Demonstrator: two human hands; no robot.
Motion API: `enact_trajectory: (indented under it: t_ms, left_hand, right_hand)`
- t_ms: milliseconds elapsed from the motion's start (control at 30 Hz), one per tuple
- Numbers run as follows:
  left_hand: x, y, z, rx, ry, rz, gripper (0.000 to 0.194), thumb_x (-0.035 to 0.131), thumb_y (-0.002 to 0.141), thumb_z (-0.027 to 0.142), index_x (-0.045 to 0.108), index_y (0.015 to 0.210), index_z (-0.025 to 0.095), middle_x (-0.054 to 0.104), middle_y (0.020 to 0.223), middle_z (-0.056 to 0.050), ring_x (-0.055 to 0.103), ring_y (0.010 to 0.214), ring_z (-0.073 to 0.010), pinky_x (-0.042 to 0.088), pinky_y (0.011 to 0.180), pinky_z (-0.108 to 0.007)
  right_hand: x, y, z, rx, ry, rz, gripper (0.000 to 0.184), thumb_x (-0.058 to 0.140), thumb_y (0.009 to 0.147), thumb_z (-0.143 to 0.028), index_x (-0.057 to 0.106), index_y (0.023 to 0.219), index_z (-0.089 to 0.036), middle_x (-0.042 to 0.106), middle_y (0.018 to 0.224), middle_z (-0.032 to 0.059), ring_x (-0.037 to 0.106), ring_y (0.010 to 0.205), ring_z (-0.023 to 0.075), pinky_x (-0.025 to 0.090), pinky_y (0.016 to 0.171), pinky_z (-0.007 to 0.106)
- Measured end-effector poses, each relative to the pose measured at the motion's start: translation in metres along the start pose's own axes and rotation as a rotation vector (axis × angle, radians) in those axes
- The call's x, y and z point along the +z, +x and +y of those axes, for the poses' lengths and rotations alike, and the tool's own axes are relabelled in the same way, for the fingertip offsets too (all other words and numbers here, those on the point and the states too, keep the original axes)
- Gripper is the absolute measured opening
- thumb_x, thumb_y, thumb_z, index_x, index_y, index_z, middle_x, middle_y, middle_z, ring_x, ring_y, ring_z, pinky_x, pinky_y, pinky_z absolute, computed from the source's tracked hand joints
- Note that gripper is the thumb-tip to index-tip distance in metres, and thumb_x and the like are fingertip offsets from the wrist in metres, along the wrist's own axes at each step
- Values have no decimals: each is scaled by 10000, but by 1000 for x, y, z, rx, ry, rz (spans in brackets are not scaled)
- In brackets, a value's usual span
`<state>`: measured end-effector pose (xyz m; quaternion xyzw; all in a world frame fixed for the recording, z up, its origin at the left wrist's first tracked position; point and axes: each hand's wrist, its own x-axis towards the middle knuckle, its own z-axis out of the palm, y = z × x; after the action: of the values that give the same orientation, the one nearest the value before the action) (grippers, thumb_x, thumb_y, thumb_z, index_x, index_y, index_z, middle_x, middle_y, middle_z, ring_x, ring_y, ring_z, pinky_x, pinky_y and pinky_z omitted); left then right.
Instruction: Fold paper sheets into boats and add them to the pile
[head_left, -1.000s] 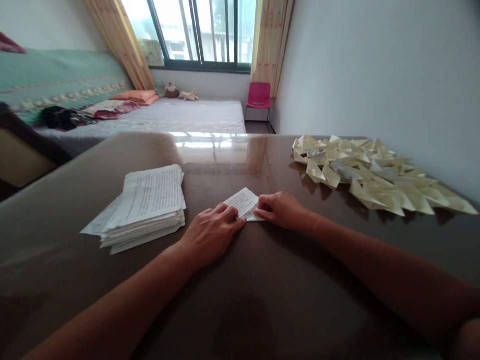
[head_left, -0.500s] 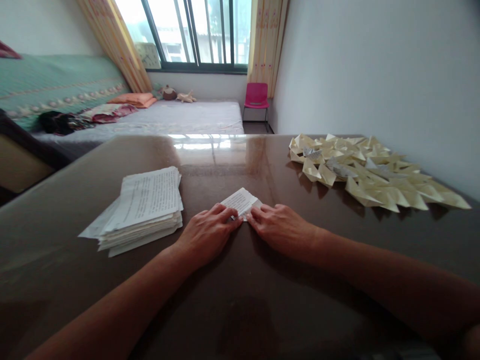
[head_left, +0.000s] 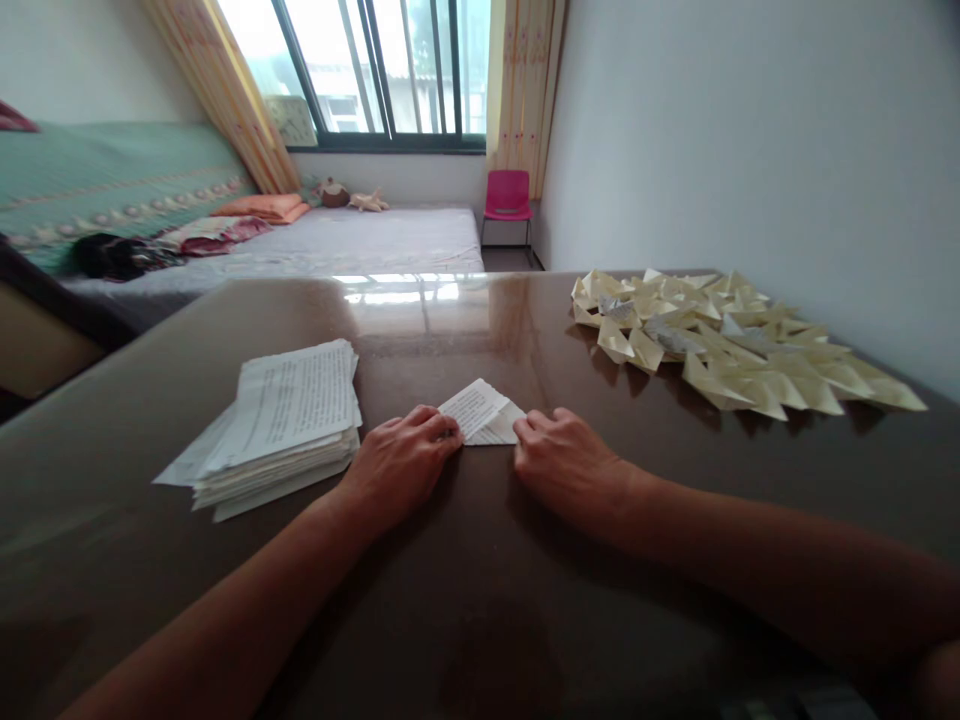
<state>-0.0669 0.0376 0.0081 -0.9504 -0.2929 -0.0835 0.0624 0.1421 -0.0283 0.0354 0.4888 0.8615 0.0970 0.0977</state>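
A small folded sheet of printed paper [head_left: 480,412] lies on the brown tabletop, its near edge straight and its top pointed. My left hand [head_left: 405,450] pinches its left corner between thumb and fingers. At the opposite corner, the curled fingers of my right hand [head_left: 562,455] grip the paper's edge. Left of my left hand sits a stack of printed sheets [head_left: 292,410], loosely piled with uneven edges.
Many folded paper pieces [head_left: 720,345], mostly cream, stand clustered at the table's far right by the wall. Beyond the glossy table [head_left: 420,340] are a bed [head_left: 390,235], a pink chair [head_left: 508,195] and a window.
My hands have moved apart along the paper's near edge, from its middle out to the corners, uncovering more of it. The whole view has shifted slightly.
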Motion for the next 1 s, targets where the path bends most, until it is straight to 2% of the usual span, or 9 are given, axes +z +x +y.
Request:
enact_trajectory:
  t_ms: [133,267,433,567,700,867,1000]
  left_hand:
    - [11,5,-9,-67,-25,81,334,420,939,233,572,1233,190,612,1233,-86,532,1132,-232,476,960,-414]
    - [16,6,-12,-76,-111,81,372,436,936,276,540,1279,175,596,1266,-94,527,1154,-229,462,996,-418]
    - [13,3,-11,-81,-184,81,397,479,919,320,532,1295,204,582,1290,-79,536,1144,-225,484,970,-411]
    - [8,3,-12,-12,-125,135,371,546,893,340,573,1242,217,610,1245,-80,532,1130,-237,480,958,-423]
    - [0,3,-13,49,-43,158,282,529,903,257,610,1173,243,634,1198,-59,526,1129,-235,468,929,-412]
    - [-5,3,-3,174,-97,117,237,446,949,266,668,1033,267,672,1018,-25,580,980,-160,466,836,-302]
    - [-1,5,7,242,-175,46,270,406,968,288,670,1006,249,665,938,-27,589,886,-126,473,772,-240]
  right_hand:
    - [1,8,8,-3,-2,106,199,483,881,-114,671,947,-127,656,979,149,555,916,253,400,662,341]
    - [7,16,13,-8,-15,108,184,479,884,-110,654,936,-124,665,957,144,560,919,257,388,656,337]
    - [16,24,28,29,-14,108,200,439,920,-133,630,979,-143,666,962,128,587,920,244,374,709,330]
    - [28,31,48,6,87,141,153,492,911,-159,631,975,-158,664,966,103,598,900,200,366,763,307]
    - [44,38,63,-48,261,248,145,509,897,-161,649,932,-149,665,934,77,593,862,161,380,796,277]
    - [56,43,71,-190,447,383,201,488,895,-136,675,967,-152,675,987,77,572,914,156,417,860,283]
    - [51,39,70,-262,525,374,258,496,859,-88,696,993,-181,681,1026,66,549,961,162,423,900,301]
